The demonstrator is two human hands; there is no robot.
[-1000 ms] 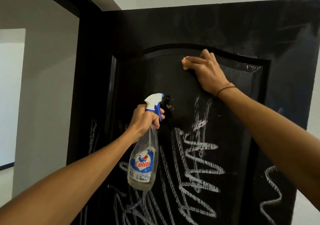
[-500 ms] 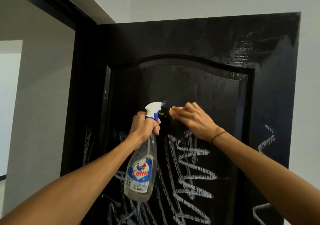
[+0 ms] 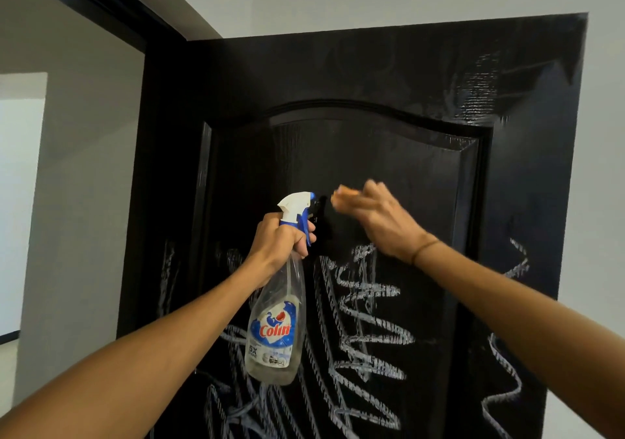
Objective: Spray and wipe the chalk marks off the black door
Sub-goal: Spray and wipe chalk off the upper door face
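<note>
The black door [image 3: 372, 66] fills the view, its upper part dark and wiped. White chalk scribbles [image 3: 368, 323] cover the lower panel and both side strips. My left hand [image 3: 280, 242] grips the neck of a clear spray bottle [image 3: 275, 323] with a white and blue trigger head, nozzle pointing at the door. My right hand [image 3: 382, 218], blurred, presses a small orange cloth [image 3: 345, 197] against the panel just right of the nozzle, above the topmost chalk lines. Most of the cloth is hidden under my fingers.
The black door frame [image 3: 135, 202] stands left of the door, with a grey wall [image 3: 77, 202] beyond it. A white wall [image 3: 602, 202] lies right of the door's edge. The ceiling slopes in at the top.
My right hand dropped from the top of the arched panel to the middle beside the nozzle, and has since shifted slightly up and right. The bottle hand stayed roughly in place.
</note>
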